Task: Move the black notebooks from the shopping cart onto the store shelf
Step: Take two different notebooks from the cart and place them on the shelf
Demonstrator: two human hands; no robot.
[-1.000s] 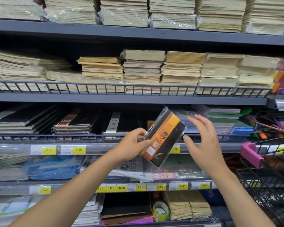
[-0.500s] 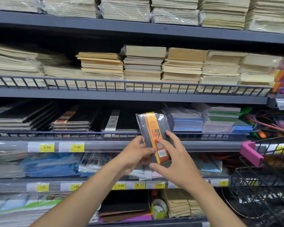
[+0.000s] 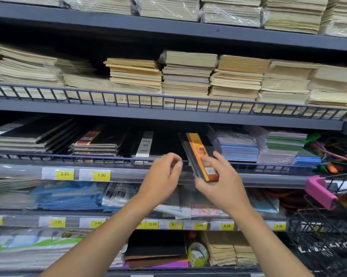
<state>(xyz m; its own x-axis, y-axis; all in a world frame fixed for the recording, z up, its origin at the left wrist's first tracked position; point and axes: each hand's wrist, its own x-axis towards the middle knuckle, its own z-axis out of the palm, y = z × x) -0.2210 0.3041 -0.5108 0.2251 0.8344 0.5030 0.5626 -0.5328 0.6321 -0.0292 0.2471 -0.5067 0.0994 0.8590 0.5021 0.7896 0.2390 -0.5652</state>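
The black notebook (image 3: 198, 154), slim and flat with an orange band and glossy clear wrap, lies tilted across the shelf's wire rail (image 3: 88, 156), its far end in the dark gap between a black stack (image 3: 146, 144) and blue-edged stacks (image 3: 238, 148). The right hand (image 3: 222, 184) grasps its near end, hiding that corner. Half a second ago both hands held it upright. The left hand (image 3: 160, 178) has now let go, blurred and loosely curled beside it.

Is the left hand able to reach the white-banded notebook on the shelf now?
Probably yes. The left hand holds nothing and hovers just before the low rail; the white-banded notebook lies right behind it. The right hand with the orange-banded notebook is off to the right.
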